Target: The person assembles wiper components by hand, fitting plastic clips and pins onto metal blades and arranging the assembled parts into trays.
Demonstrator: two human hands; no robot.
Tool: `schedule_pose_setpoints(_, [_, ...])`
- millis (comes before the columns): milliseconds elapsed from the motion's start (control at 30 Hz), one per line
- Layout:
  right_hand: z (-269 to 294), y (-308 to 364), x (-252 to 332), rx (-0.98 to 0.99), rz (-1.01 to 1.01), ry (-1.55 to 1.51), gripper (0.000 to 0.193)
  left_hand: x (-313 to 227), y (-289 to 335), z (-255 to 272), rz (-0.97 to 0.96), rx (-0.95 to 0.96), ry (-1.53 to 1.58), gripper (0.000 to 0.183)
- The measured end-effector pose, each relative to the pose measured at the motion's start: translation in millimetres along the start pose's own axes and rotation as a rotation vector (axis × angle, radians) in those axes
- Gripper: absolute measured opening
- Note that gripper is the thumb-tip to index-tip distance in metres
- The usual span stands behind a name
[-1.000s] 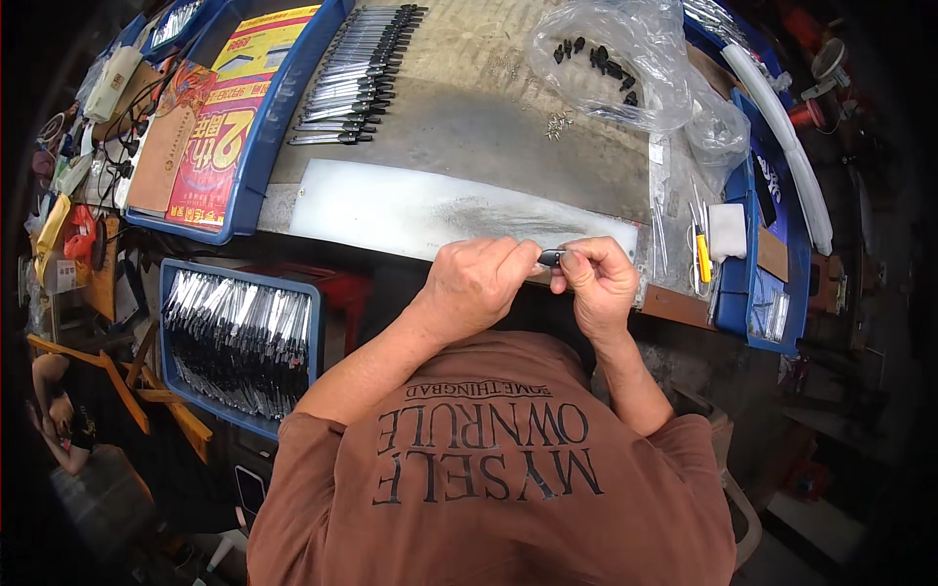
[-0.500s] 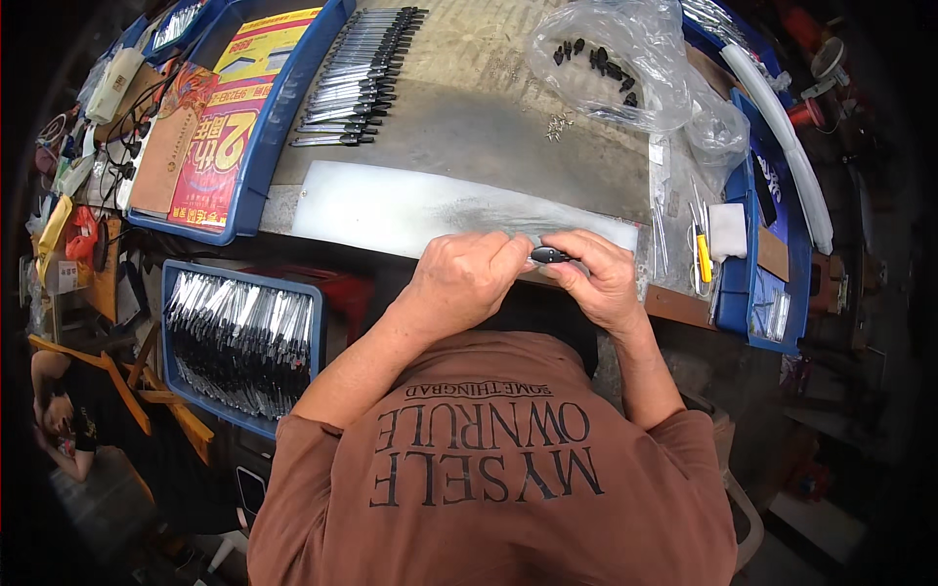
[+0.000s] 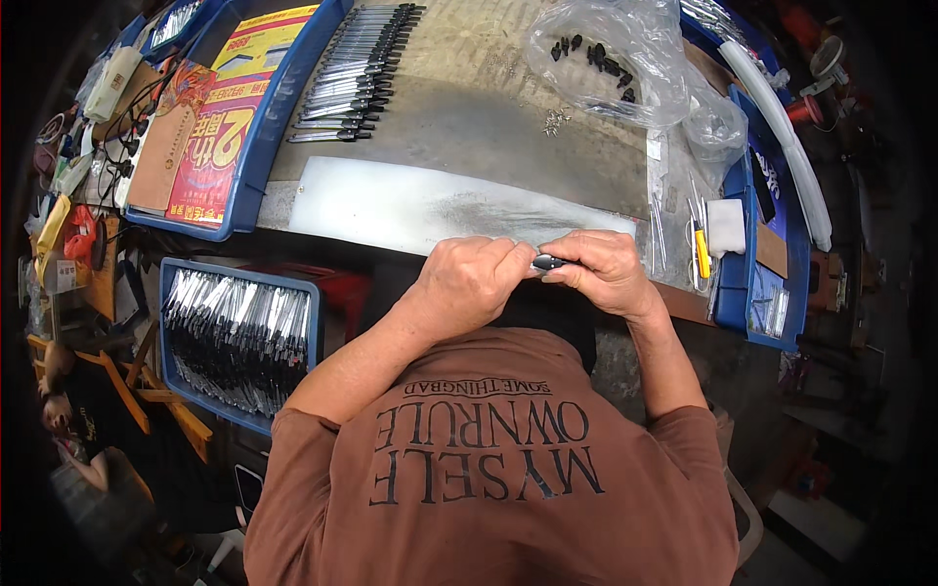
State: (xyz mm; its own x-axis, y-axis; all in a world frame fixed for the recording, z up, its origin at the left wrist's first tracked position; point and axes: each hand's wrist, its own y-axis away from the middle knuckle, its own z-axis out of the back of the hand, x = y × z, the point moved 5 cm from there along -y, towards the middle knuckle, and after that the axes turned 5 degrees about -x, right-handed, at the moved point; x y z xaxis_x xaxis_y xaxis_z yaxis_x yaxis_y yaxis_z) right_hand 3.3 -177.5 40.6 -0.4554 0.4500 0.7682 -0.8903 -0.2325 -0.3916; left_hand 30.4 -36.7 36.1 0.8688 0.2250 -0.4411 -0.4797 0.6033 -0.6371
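At the near edge of the bench, both hands meet around a small black pen part (image 3: 549,262) with a pale tip. My right hand (image 3: 614,272) is closed on it between thumb and forefinger. The closed fingers of my left hand (image 3: 477,280) pinch its other end, hiding whatever continues inside them. Just beyond lies a white sheet (image 3: 381,203) with grey smudges. Farther left, a row of pens (image 3: 354,73) with clear barrels and black ends lies side by side. A clear plastic bag (image 3: 645,83) with several black parts (image 3: 606,61) rests at the far right.
Small metal pieces (image 3: 555,121) lie mid-bench. A yellow-handled tool (image 3: 702,252) and white pad (image 3: 725,229) sit at right beside a blue tray (image 3: 764,303). Left are a blue tray (image 3: 256,190) with printed cards and a lower bin (image 3: 315,342) full of pens. Another person (image 3: 83,430) is lower left.
My right fingers have shifted slightly on the black pen part, and its pale tip now shows beside my left fingers. The person at lower left has moved a little.
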Motion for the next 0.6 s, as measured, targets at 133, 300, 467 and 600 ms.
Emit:
schedule_pose_setpoints(133, [-2.2, 1.7, 0.5, 0.033, -0.016, 0.047, 0.018, 1.7, 3.2, -1.6, 0.028, 0.034, -0.009, 0.012])
schedule_pose_setpoints(300, [-3.5, 3.8, 1.2, -0.058, 0.039, 0.106, 0.018, 4.6, 5.4, -3.7, 0.081, 0.0, 0.06, 0.012])
schedule_pose_setpoints(467, [-1.0, 6.1, -0.6, 0.03, -0.024, -0.038, 0.018, 0.6, 2.5, 0.1, 0.029, 0.055, 0.07, 0.013])
schedule_pose_setpoints(600, [-0.6, 3.7, 3.3, 0.046, 0.002, 0.056, 0.019, -0.4, -0.4, 1.6, -0.004, 0.032, 0.039, 0.013])
